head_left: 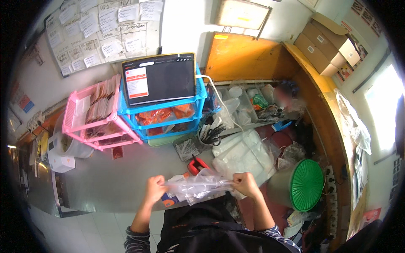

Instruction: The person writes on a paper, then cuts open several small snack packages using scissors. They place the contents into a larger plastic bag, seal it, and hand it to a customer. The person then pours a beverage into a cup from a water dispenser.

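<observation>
A clear plastic bag point(200, 187) is stretched sideways between my two hands, just above the front edge of the steel table point(114, 181). My left hand point(155, 188) is closed on one end of it. The other end is pinched in my right hand point(246, 184). Behind and partly under the bag lie a red and black tool point(196, 165), which I cannot identify, and a blue, white and orange printed packet point(170, 199). A stack of flat clear plastic bags point(249, 154) spreads out just beyond my right hand.
A tablet point(160, 80) leans on a blue rack point(168, 109), with a pink basket rack point(97, 114) to its left. Scissors stand in a cup point(209, 137) beside a metal tray point(187, 146). At right is a tub with a green lid point(307, 185). Cardboard boxes point(322, 44) sit on a wooden ledge.
</observation>
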`<state>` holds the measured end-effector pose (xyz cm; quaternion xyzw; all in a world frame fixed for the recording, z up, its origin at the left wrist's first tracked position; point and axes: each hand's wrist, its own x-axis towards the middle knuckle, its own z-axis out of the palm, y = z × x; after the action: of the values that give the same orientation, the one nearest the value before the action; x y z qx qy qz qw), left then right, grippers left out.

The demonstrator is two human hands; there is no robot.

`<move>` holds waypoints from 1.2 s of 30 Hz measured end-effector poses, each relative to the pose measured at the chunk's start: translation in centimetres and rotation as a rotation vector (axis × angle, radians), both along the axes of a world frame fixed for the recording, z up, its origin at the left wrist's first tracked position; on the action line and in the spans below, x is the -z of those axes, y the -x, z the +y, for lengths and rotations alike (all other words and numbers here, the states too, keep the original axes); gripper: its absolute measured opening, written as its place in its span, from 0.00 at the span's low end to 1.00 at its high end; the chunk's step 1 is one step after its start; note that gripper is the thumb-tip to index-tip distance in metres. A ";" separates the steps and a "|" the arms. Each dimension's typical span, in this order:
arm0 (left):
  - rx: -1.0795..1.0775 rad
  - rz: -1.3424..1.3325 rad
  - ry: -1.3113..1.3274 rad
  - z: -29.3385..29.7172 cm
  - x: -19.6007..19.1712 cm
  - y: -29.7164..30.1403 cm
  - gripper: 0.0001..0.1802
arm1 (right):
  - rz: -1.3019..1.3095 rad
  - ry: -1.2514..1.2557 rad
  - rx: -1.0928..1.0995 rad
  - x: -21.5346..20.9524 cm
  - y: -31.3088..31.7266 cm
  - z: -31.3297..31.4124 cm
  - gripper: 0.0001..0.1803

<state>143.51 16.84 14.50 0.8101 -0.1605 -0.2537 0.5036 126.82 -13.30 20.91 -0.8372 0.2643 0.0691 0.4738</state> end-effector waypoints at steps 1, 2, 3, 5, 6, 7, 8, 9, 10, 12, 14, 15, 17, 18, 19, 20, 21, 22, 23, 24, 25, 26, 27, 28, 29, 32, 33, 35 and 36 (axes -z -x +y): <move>-0.005 -0.032 -0.125 -1.1 -1.2 0.0 0.17 | -0.180 0.155 -0.098 0.2 0.7 -1.6 0.15; -0.011 -0.067 -0.263 -1.9 -3.1 0.1 0.16 | -0.201 0.124 -0.079 0.3 0.6 -2.4 0.15; -0.068 -0.361 -0.234 -3.2 -4.9 0.3 0.16 | -0.228 0.092 -0.069 0.1 0.0 -2.9 0.14; -0.183 -0.932 -0.146 -6.8 -7.3 1.1 0.17 | -0.257 0.050 -0.084 1.4 -1.0 -3.9 0.14; -0.040 -0.938 -0.103 -7.9 -7.4 1.6 0.18 | -0.233 -0.016 -0.212 1.3 -1.7 -3.9 0.14; 0.102 -0.940 -0.061 -8.7 -7.2 2.1 0.20 | -0.267 -0.172 -0.341 0.7 -2.8 -3.5 0.13; 0.241 -0.939 -0.032 -9.0 -7.0 2.6 0.21 | -0.299 -0.342 -0.477 0.2 -4.0 -3.5 0.13; 0.313 -1.020 -0.001 -9.1 -5.9 2.6 0.19 | -0.237 -0.372 -0.704 0.1 -5.6 -4.5 0.10; 0.238 -0.945 -0.038 -8.3 -5.6 2.7 0.20 | -0.254 -0.477 -0.707 -1.1 -7.0 -5.9 0.08; 0.098 -0.795 -0.098 -6.4 -5.5 2.7 0.21 | -0.339 -0.611 -0.510 -0.8 -11.1 -10.9 0.03; -0.111 -0.761 -0.042 -6.7 -6.6 2.3 0.20 | -0.442 -0.041 0.034 4.6 -16.7 -17.6 0.07; -0.180 -0.756 -0.070 -6.0 -6.8 2.3 0.18 | -0.367 0.116 0.028 5.4 -19.2 -18.7 0.11; -0.270 -0.809 -0.181 -5.1 -7.8 2.1 0.14 | -0.306 0.460 -0.078 8.3 -22.0 -19.4 0.16; -0.284 -0.860 -0.241 -5.3 -8.2 1.7 0.11 | -0.304 0.662 -0.170 10.8 -22.8 -20.5 0.17; -0.296 -0.907 -0.300 -5.4 -8.4 1.4 0.09 | -0.307 0.876 -0.247 13.2 -23.5 -21.9 0.19; -0.275 -0.732 -0.267 -4.3 -8.2 1.2 0.08 | -0.261 0.961 -0.279 14.0 -24.2 -21.4 0.18; -0.250 -0.556 -0.222 -3.4 -7.4 0.7 0.07 | -0.221 0.998 -0.256 13.9 -24.5 -22.3 0.17; -0.239 -0.378 -0.185 -1.9 -6.5 0.5 0.07 | -0.194 0.988 -0.173 12.9 -24.8 -22.5 0.16; -0.243 -0.261 -0.153 -0.4 -5.9 0.4 0.08 | -0.208 0.967 -0.069 10.9 -25.1 -21.8 0.15; -0.220 -0.228 -0.130 0.7 -5.1 0.2 0.08 | -0.253 0.935 0.056 8.6 -25.0 -21.3 0.14; -0.201 -0.188 -0.108 2.0 -4.0 0.1 0.09 | -0.389 0.865 0.177 5.7 -24.4 -19.9 0.13; -0.182 -0.140 -0.089 3.3 -3.1 0.2 0.09 | -0.545 0.760 0.274 3.0 -23.5 -17.9 0.12; -0.250 -0.031 0.008 3.8 -3.2 0.4 0.09 | -0.750 0.562 0.330 0.6 -22.2 -14.4 0.11; -0.328 0.073 0.105 3.7 -3.4 0.7 0.09 | -0.934 0.345 0.391 -0.9 -20.9 -10.7 0.09; -0.391 0.164 0.155 3.9 -3.1 0.9 0.08 | -1.000 0.092 0.366 -3.0 -19.2 -5.5 0.08; -0.481 0.264 0.229 2.8 -3.8 0.4 0.08 | -1.140 -0.484 0.233 3.6 -13.6 9.0 0.10; -0.554 0.214 0.228 3.3 -3.5 0.5 0.09 | -1.052 -0.180 0.047 6.4 -12.5 13.8 0.11; -0.690 0.113 0.229 4.9 -2.8 0.6 0.10 | -0.564 0.154 -0.462 11.5 -12.1 21.4 0.12; -0.721 -0.132 0.117 6.4 -2.9 0.5 0.11 | -0.107 0.186 -0.768 13.3 -12.6 23.0 0.13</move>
<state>143.03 23.25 17.42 0.7992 0.0888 0.0023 0.5945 139.38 9.72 7.60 -0.9169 -0.0880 0.1734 0.3487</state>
